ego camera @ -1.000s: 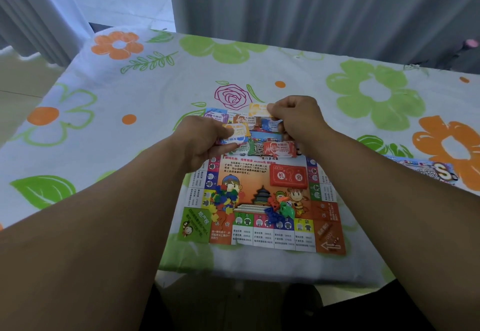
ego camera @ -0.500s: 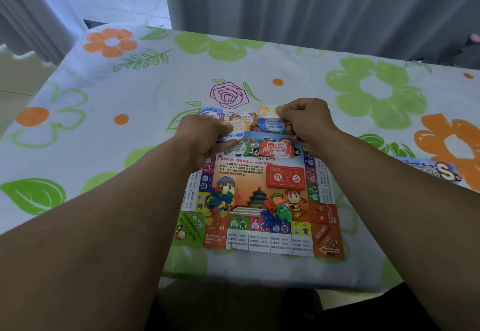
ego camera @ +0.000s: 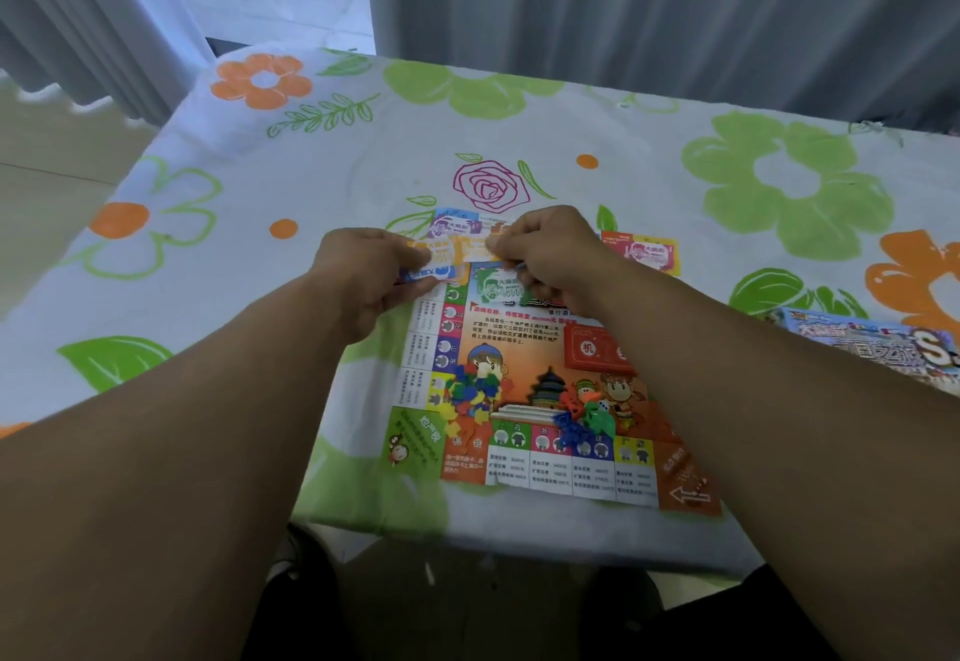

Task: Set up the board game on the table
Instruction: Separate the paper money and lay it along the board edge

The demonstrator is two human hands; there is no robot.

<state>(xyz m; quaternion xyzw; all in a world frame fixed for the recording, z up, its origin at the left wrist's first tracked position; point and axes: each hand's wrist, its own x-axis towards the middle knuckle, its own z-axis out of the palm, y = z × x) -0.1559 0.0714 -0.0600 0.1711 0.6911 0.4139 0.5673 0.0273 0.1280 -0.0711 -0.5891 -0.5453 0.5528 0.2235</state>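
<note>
**Two hands sorting play money over a board game**

View from the person's head, looking down. The game board [ego camera: 545,390] lies flat on the flowered counter [ego camera: 623,141], close to its near edge. Its print reads upright toward the person, and its arrow corner is at the near right.

Above the board's far edge, the left hand [ego camera: 371,271] and right hand [ego camera: 553,252] each pinch one end of an orange play-money note [ego camera: 460,251]. The note's long axis runs left to right between them. The left hand also grips a blue note [ego camera: 428,273] underneath. A red-and-yellow stack of notes [ego camera: 644,252] lies just right of the right hand.

The step looks like sorting money by colour. To do it well, peel off one note at a time, keep it flat, and lay it square on its matching pile. Keep the forearms lifted clear of the heaps of plastic pieces [ego camera: 472,395] on the board.
</note>
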